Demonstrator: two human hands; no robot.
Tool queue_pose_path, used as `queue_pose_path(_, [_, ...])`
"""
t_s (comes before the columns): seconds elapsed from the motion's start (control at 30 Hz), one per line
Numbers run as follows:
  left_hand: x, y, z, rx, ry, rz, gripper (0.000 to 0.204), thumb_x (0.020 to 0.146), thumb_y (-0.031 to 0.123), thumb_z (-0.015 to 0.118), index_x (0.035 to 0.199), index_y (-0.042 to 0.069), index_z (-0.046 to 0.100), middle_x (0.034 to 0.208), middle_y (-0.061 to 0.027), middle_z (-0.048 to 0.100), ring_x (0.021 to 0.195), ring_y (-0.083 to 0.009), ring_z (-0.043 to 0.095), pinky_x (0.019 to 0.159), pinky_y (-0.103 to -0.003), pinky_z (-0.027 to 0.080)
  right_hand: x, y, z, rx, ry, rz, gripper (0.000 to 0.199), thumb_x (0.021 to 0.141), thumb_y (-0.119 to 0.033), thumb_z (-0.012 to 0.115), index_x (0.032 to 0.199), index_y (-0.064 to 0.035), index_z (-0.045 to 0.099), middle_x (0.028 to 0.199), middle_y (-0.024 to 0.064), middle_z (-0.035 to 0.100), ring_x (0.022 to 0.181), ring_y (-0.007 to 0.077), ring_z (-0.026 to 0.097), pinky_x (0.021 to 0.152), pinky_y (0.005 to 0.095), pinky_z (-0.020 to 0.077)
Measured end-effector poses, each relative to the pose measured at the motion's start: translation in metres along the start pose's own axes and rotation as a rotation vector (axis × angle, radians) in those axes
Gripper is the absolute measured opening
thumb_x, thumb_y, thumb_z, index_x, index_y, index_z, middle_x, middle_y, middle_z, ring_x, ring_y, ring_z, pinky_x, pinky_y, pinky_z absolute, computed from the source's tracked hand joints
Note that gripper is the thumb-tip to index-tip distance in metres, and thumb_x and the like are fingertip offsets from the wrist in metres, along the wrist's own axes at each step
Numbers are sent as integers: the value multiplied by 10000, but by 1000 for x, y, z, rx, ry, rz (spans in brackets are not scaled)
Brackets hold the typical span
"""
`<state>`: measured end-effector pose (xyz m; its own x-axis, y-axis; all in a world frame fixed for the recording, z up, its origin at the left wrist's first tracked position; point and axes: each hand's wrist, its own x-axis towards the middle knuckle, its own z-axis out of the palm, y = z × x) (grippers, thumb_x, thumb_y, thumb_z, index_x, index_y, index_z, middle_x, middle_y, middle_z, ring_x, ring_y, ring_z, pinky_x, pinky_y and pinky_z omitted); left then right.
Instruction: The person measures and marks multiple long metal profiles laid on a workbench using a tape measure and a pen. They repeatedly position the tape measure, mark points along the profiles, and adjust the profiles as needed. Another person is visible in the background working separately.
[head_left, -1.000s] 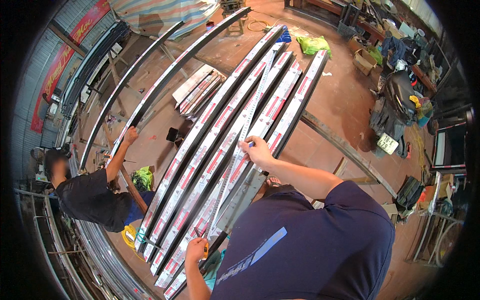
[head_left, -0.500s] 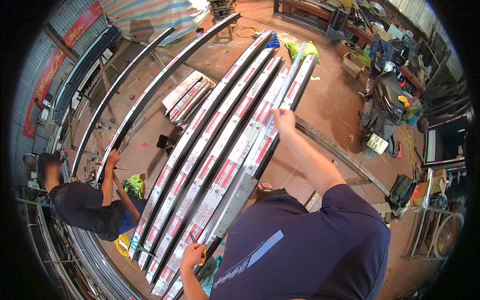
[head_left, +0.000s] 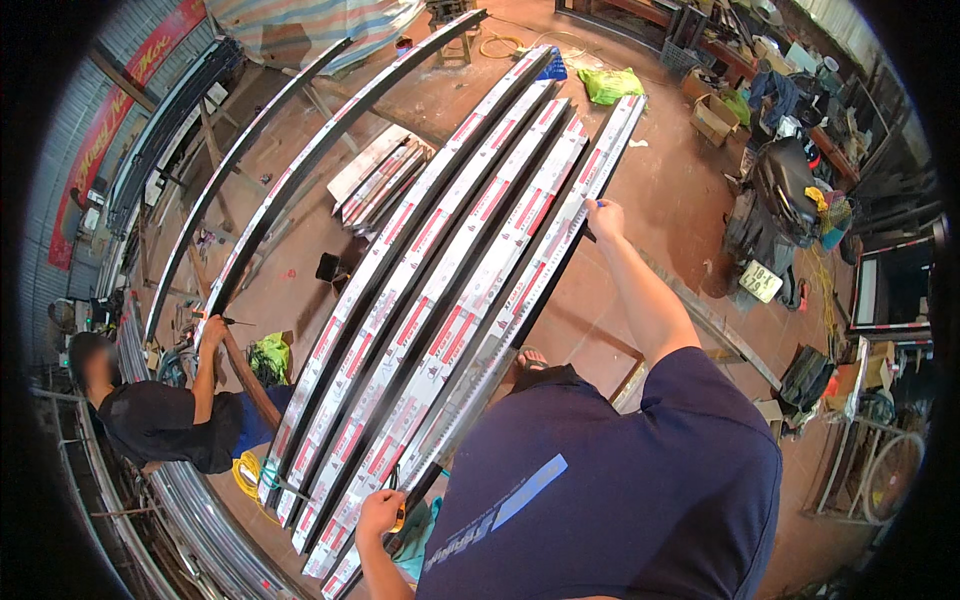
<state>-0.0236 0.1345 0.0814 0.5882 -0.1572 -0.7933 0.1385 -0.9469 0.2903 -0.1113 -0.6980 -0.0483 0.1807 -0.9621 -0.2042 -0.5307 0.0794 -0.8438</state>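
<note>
Your right hand (head_left: 604,216) is stretched far out, resting on the edge of the rightmost long metal strip (head_left: 520,300), fingers closed round a small blue-tipped thing, too small to tell what. Your left hand (head_left: 380,512) is close to your body, gripping the near end of the same strip. Four strips lie side by side, white with red patches, raised above the brown floor (head_left: 660,190). A co-worker in a dark shirt (head_left: 160,425) crouches at left, hand on another strip (head_left: 300,180).
</note>
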Motion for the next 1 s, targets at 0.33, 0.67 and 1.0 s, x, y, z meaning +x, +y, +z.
queue_pose_path(0.33, [0,-2,10,100,26,91,390,1095,400,756,1127,33,884,955,-153,862,912,-284,819,869,-463,631,32,22,5,68,-8,-50,370,1039,-293,829,1145,61,857,1060,208,875,970,327,838,888,463,640])
queue_pose_path(0.67, [-13,23,12,26,2,-29,411,1082,410,794,1105,10,884,908,-167,829,831,-260,778,809,-433,607,10,12,-1,228,-64,16,333,1082,-249,855,1154,70,789,820,61,713,679,171,630,626,375,505])
queue_pose_path(1.0, [-7,20,10,1,-28,-37,402,1082,407,796,1099,16,883,879,-126,817,798,-241,756,778,-420,597,-170,37,-6,66,-126,-353,334,1166,-296,790,986,-27,706,904,27,671,828,136,579,735,355,482])
